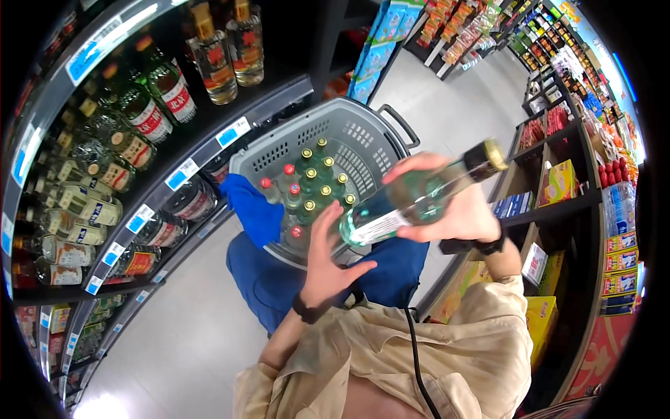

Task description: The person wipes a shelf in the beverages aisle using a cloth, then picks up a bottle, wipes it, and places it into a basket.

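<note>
My right hand [469, 209] is wrapped round a clear, greenish glass bottle [370, 218] with a white label and a gold cap. The bottle is tilted, its cap up to the right and its base down to the left. Close to that base, my left hand [325, 255] is open, thumb and fingers spread; whether it touches the glass I cannot tell. Beyond both hands stands a grey plastic basket [269, 155]. Several upright green bottles [310, 176] with gold caps and several clear bottles [289, 183] with red caps stand in it. A blue cloth [250, 211] drapes over its left side.
Dark shelves [269, 103] curve along the left, close to the basket, with several rows of glass bottles [157, 98]. On the right, another shelf unit [585, 234] holds boxes and packets. A pale tiled floor [447, 98] runs between them, with snack racks [453, 35] farther off.
</note>
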{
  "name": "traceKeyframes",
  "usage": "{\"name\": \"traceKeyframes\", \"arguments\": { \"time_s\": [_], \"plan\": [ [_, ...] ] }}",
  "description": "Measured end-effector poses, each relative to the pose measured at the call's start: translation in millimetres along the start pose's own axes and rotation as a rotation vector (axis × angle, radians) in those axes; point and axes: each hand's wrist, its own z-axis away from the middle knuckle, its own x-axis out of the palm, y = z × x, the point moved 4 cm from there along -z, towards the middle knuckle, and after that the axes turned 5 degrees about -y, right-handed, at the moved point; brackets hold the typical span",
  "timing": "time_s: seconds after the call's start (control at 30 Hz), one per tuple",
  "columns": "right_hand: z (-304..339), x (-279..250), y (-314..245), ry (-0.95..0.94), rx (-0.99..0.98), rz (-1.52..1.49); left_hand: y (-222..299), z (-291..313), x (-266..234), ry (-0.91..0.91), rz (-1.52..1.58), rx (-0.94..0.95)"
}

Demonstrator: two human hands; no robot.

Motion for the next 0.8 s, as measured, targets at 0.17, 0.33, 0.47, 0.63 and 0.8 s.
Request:
{"name": "traceKeyframes", "arguments": {
  "time_s": [0.17,0.33,0.47,0.63,0.8],
  "plan": [
    [4,43,52,0.037,0.006,-0.049,-17,-1,15,0.103,-0.383,0.032],
    [0,85,77,0.116,-0.002,-0.136,-47,4,7,0.342,-0.429,-0.086],
    [-3,102,87,0.088,0.012,-0.119,-57,6,-7,0.373,-0.533,0.019],
    [-11,92,80,-0.08,0.015,-0.014,-55,5,-14,0.301,-0.405,-0.053],
    [-6,73,75,-0.163,-0.229,-0.247,-65,5,-25,0.111,-0.326,-0.064]
  ]
}}
